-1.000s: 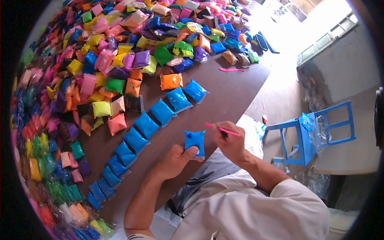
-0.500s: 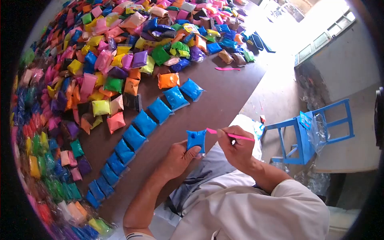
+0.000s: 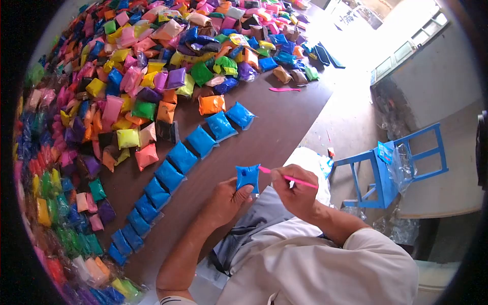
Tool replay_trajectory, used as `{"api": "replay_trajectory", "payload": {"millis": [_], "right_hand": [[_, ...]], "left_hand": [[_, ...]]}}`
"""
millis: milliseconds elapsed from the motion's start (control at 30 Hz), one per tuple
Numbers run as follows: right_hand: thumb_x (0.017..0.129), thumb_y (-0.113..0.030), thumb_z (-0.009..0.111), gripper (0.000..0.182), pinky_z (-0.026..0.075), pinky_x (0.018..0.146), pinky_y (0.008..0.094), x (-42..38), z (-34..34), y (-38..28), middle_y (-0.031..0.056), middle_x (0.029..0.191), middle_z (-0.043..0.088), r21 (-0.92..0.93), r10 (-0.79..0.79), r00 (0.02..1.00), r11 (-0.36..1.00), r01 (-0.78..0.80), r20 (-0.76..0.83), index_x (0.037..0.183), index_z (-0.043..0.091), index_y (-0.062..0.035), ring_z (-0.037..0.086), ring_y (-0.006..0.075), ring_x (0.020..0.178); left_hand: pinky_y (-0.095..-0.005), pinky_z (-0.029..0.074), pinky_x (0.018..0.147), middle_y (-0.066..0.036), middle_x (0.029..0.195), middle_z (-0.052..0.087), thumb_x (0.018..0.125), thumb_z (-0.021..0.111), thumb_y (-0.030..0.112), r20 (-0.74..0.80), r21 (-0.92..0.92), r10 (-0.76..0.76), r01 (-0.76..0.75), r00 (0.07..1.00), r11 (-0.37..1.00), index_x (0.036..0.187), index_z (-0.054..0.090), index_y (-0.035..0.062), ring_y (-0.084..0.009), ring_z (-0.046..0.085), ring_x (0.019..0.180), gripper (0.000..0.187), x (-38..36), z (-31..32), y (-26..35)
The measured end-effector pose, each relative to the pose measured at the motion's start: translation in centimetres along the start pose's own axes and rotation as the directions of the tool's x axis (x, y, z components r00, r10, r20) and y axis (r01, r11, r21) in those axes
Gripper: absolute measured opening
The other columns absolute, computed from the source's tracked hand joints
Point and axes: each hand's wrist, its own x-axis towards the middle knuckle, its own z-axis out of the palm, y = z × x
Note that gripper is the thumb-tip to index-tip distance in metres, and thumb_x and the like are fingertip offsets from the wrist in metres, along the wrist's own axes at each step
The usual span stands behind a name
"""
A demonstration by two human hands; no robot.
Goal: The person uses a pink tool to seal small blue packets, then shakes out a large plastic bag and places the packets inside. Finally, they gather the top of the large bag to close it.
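Currently left hand pinches blue packet just below frame centre; right hand grips pink tool, tip at packet's upper-right corner

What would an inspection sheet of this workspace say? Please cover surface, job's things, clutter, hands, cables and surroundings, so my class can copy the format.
Surface: brown table, with a row of blue packets across it.
Job's things: blue packet and pink tool, both held; tool tip near the packet's corner, contact unclear.
Clutter: large heap of coloured packets; second pink tool lying loose.
Hands: left hand holds the packet, thumb on it; right hand grips the tool.
Cables: nothing seen.
Surroundings: blue chair bearing clear plastic; bright light behind the table.
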Motion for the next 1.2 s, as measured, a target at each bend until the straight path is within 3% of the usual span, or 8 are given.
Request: {"api": "replay_trajectory", "payload": {"millis": [67,333,467,600,700,900,1033,1200], "right_hand": [[0.079,-0.001,0.069,0.008,0.047,0.048,0.0287,0.2,0.8,-0.1,0.0106,0.068,0.063,0.02,-0.091,0.995,0.996,0.091,0.028,0.08,0.061,-0.0027,0.063,0.0183,0.054],[0.077,0.001,0.069,0.01,0.046,0.046,0.0286,1.1,0.0,1.3,0.0098,0.067,0.06,-0.041,0.047,0.999,0.998,-0.047,-0.002,0.081,0.061,-0.0033,0.06,0.0185,0.053],[0.077,0.001,0.068,0.009,0.046,0.047,0.0294,1.3,0.3,0.7,0.0103,0.068,0.061,0.041,-0.119,0.979,0.993,0.114,0.167,0.082,0.061,-0.0025,0.06,0.0211,0.053],[0.08,-0.003,0.068,0.009,0.049,0.053,0.0313,1.5,0.4,2.9,0.0116,0.074,0.063,-0.072,0.075,0.981,0.995,-0.063,0.18,0.088,0.063,-0.0025,0.062,0.0224,0.061],[0.084,-0.005,0.067,0.011,0.05,0.058,0.0293,1.6,0.4,2.0,0.0106,0.081,0.065,0.092,-0.082,0.984,0.993,0.068,0.157,0.093,0.063,-0.0012,0.063,0.0176,0.068],[0.09,-0.003,0.061,0.013,0.052,0.068,0.0233,-0.4,2.1,1.5,0.0123,0.103,0.065,0.457,0.401,0.826,0.694,-0.556,0.397,0.103,0.059,-0.0001,0.061,0.0107,0.084],[0.089,0.0,0.06,0.011,0.051,0.067,0.0218,-1.4,2.9,0.8,0.0143,0.102,0.065,0.456,0.298,0.928,0.809,-0.37,0.224,0.1,0.059,0.0005,0.061,0.0113,0.083],[0.086,0.003,0.062,0.01,0.05,0.068,0.023,-1.7,3.3,0.0,0.0143,0.1,0.066,0.384,0.158,0.978,0.902,-0.2,0.137,0.095,0.061,-0.0006,0.062,0.0126,0.082]], "left_hand": [[-0.0357,0.05,0.066,-0.013,0.077,0.066,0.095,0.053,0.036,0.012,-0.007,-0.002,0.002,1.0,1.0,0.092,0.06,-0.0005,-0.0223,0.066,0.073,0.037,0.1,-0.1,-0.4],[-0.0363,0.049,0.068,-0.013,0.076,0.066,0.095,0.053,0.036,0.033,0.025,-0.046,0.045,0.998,0.999,0.091,0.06,-0.0011,-0.0234,0.066,0.072,0.038,0.2,-0.1,-0.5],[-0.0356,0.049,0.067,-0.012,0.075,0.064,0.095,0.052,0.036,0.035,-0.04,0.003,-0.002,0.999,0.999,0.089,0.059,-0.0011,-0.0221,0.064,0.071,0.038,0.2,-0.1,-0.4],[-0.0343,0.049,0.066,-0.01,0.074,0.063,0.096,0.052,0.036,0.054,-0.016,0.021,-0.02,0.998,1.0,0.088,0.059,-0.0011,-0.0187,0.062,0.071,0.038,0.4,-0.2,-1.3],[-0.032,0.049,0.069,-0.008,0.078,0.064,0.096,0.052,0.035,0.084,-0.103,-0.018,0.027,0.996,0.994,0.089,0.06,-0.0008,-0.0155,0.061,0.074,0.037,0.2,-0.2,-1.4],[-0.0295,0.048,0.072,-0.005,0.086,0.065,0.093,0.058,0.034,0.088,-0.238,0.047,-0.024,0.995,0.971,0.102,0.061,-0.0007,-0.0099,0.057,0.08,0.036,0.2,-0.4,-1.3],[-0.0273,0.047,0.074,-0.002,0.092,0.063,0.092,0.062,0.033,0.111,-0.421,0.013,0.035,0.994,0.907,0.108,0.06,0.0,-0.0077,0.054,0.085,0.037,-0.1,-0.3,-1.2],[-0.0264,0.046,0.074,-0.001,0.091,0.061,0.09,0.064,0.033,0.168,-0.335,-0.009,0.065,0.986,0.94,0.106,0.059,0.0005,-0.0075,0.052,0.083,0.037,-0.1,-1.4,-1.0]]}}
